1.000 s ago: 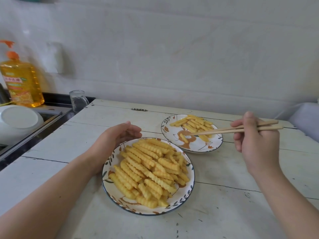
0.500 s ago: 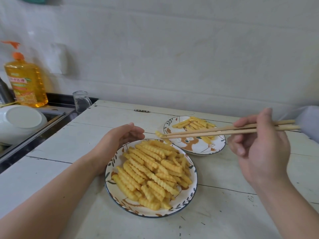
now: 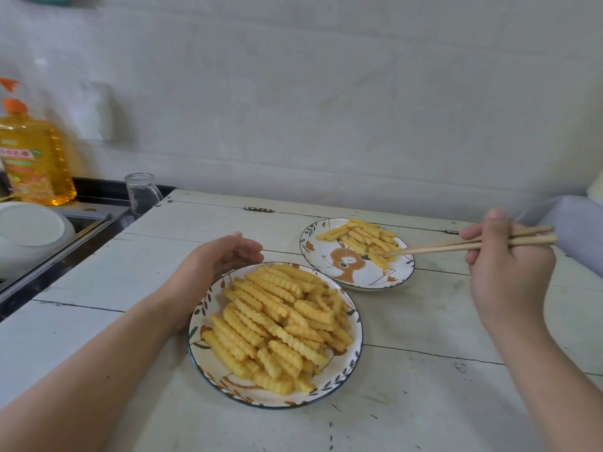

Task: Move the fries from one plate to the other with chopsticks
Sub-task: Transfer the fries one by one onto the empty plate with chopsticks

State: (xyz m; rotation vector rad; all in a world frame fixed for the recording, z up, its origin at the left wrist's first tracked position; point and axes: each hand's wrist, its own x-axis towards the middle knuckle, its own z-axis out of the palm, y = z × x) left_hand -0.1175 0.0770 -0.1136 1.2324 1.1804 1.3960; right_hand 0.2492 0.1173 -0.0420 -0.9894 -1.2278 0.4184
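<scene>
My right hand [image 3: 509, 269] grips the chopsticks [image 3: 470, 244], their tips resting among the fries [image 3: 368, 238] on the far plate [image 3: 359, 278]. My left hand [image 3: 215, 265] lies relaxed with fingers loosely curved, holding nothing, against the rim of the near plate [image 3: 354, 340], which is heaped with fries [image 3: 277, 321] just this side of the far plate on the tabletop [image 3: 424, 386]. Well left of the far plate stand a glass [image 3: 142, 194] and a yellow bottle [image 3: 32, 161].

Crinkle fries [image 3: 280, 324] heaped on near plate [image 3: 354, 349]; chopsticks [image 3: 456, 246] over far plate [image 3: 365, 278]
</scene>
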